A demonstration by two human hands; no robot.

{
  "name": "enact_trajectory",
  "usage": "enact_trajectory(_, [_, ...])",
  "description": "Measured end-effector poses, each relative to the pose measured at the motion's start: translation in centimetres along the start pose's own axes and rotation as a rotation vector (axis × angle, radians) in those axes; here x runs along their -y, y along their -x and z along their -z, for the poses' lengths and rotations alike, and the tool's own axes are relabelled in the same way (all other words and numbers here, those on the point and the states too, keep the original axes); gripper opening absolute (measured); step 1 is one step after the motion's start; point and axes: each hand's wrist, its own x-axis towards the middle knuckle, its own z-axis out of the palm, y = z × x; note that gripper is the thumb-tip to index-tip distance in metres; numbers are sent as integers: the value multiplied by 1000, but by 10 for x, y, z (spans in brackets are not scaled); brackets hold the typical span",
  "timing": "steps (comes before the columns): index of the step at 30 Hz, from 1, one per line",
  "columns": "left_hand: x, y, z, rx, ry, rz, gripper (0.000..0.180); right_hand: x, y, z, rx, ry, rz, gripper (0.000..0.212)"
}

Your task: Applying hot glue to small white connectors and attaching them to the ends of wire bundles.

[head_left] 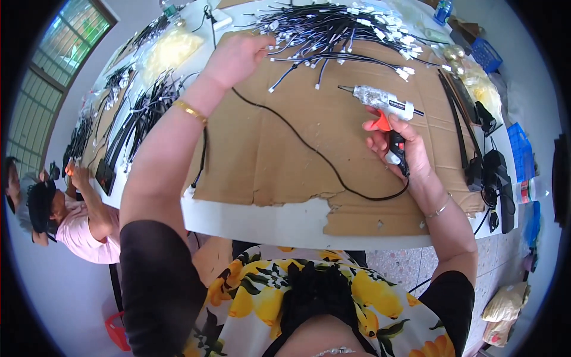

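Black cables with white connectors (339,27) are heaped along the far part of the cardboard (256,160); many seem left to be handled, though finished ones cannot be told apart. They are laid mostly left-to-right, many connectors turned right. A glue gun (376,97) is gripped by its handle in the right hand (417,150), its nozzle (345,88) aimed left. Whether a cable is pinched by the left hand (234,59) cannot be told.

A cardboard sheet (291,178) covers much of the table (256,221). The cable pile (339,27) lies at its far end, the left hand (235,59) by the pile's left side. Right of centre, the right hand (417,152) holds a glue gun (399,108) (its cord (324,157) trails leftward across the cardboard). More cables (146,113) lie farther left.
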Motion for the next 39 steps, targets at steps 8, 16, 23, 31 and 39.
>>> enact_trajectory(8, [-24, -71, -72, 65, 236, 243, 17, 6, -3, 2, -22, 23, 23, 51])
enact_trajectory(16, [-50, -91, -104, 145, 25, -19, 16, 6, -6, 1, -24, 36, 81, 54])
enact_trajectory(23, [-45, -94, -81, 145, -9, 158, 19, 9, 2, 3, 28, 102, 125, 58])
enact_trajectory(31, [3, -113, -28, -133, 195, -202, 20, 11, 9, 0, 52, 135, 155, 60])
enact_trajectory(39, [-5, -92, -36, -124, 16, -139, 24, 9, 8, -5, 65, 135, 176, 60])
